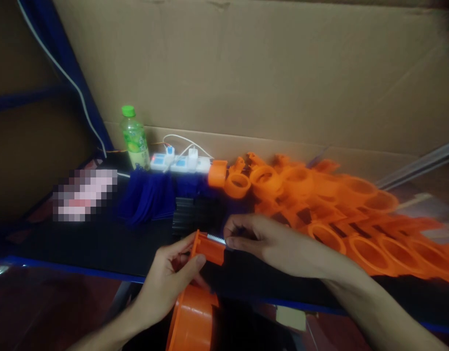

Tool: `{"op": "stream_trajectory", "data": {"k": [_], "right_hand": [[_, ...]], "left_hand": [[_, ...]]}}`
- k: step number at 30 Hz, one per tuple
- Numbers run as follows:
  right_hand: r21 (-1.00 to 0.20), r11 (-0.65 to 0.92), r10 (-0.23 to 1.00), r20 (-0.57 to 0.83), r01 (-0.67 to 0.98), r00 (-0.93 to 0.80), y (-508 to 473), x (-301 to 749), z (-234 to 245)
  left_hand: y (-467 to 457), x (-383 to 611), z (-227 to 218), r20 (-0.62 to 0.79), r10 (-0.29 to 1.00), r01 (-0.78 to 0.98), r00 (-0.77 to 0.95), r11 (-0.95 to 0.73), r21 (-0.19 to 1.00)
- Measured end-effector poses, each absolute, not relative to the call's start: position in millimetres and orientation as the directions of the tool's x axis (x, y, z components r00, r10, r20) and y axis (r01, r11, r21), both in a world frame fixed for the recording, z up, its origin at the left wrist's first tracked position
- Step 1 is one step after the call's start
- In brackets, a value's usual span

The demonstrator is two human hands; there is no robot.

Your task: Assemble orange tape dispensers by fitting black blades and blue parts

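My left hand (168, 275) is closed round an orange plastic part (211, 252), thumb on its near side. Below the hand hangs a wide orange ring (194, 324), seemingly of the same piece; the join is hidden by my fingers. A thin white toothed strip (216, 239) lies along the top edge of the orange part. Its right end is pinched between the thumb and fingers of my right hand (272, 241). How far the strip sits inside the part cannot be made out.
Many orange ringed parts (367, 253) are piled on the black tabletop (136, 248) at right. Behind my hands lie black ribbed pieces (188, 214) and dark blue strips (147, 192). A power strip (180, 163) and a green-capped bottle (134, 139) stand near the cardboard wall (246, 73).
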State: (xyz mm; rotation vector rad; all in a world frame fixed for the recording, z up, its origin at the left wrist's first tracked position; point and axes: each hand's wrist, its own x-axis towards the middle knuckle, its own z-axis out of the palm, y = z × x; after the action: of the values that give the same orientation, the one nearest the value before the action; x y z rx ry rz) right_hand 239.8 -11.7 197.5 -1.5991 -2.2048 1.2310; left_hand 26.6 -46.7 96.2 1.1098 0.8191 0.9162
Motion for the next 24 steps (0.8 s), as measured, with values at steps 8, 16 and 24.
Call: {"op": "stream_trajectory", "data": {"k": [8, 16, 24], "right_hand": [[-0.657, 0.105, 0.833, -0.353, 0.747, -0.427, -10, 234, 199], [-0.686, 0.148, 0.82, -0.318, 0.712, -0.476, -7, 228, 195], [-0.705, 0.167, 0.834, -0.272, 0.689, -0.48, -3, 224, 193]], "left_hand": [[-46, 27, 94, -0.111, 0.905, -0.173, 0.41, 0.197, 0.965], [-44, 26, 96, -0.117, 0.913, -0.159, 0.392, 0.192, 0.968], [-45, 25, 98, -0.11, 0.918, -0.167, 0.382, 0.186, 0.968]]}}
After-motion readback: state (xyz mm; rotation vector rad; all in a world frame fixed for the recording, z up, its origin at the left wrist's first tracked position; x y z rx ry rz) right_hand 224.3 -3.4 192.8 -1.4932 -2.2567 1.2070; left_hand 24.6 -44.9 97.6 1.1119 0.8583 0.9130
